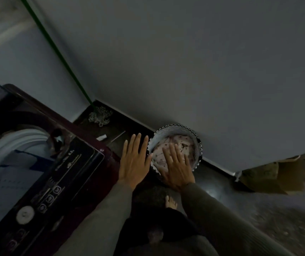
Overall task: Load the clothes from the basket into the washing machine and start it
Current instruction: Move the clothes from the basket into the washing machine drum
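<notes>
Hands both bare and empty: left hand [135,161] spread flat with straight fingers just beside the basket [177,127], right hand [178,166] flat over the clothes [182,143] heaped inside it. Sink both into the round, pale basket with its scalloped dark-edged rim, scoop under the limp, pale, dotted cloth and gather it whole, without trailing a sleeve on the dark floor [221,191]. Swing left to the washing machine [92,154], glossy dark panel [61,174], white dial [25,214], white drum [9,145] uncovered at the top; beyond, leave alone the green-handled mop [100,115] against the smooth grey wall [184,61].
</notes>
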### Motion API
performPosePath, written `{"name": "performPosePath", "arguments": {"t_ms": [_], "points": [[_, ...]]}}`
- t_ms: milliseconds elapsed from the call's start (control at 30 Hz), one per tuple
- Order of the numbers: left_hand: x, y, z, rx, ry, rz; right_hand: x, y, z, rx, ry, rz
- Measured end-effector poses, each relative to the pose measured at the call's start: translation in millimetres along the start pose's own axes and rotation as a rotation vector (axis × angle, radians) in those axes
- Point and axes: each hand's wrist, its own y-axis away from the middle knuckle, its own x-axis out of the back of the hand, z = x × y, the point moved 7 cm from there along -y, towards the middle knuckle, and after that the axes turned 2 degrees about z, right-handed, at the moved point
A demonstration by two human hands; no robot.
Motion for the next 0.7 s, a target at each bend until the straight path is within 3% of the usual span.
{"name": "performPosePath", "arguments": {"t_ms": [300,600,700], "points": [[-72.7,-30.7,31.2,-0.057,0.086,-0.129,-26.5,-21.8,62.4,-0.062,-0.051,-0.001],[-232.5,-105.1,44.9,-0.085,0.227,-0.14,-136.9,-94.5,124.3,-0.141,-0.088,-0.106],[-302.8,-126.9,38.9,-0.019,0.317,-0.217,-183.9,-122.4,138.7,-0.201,-0.123,-0.17]]}}
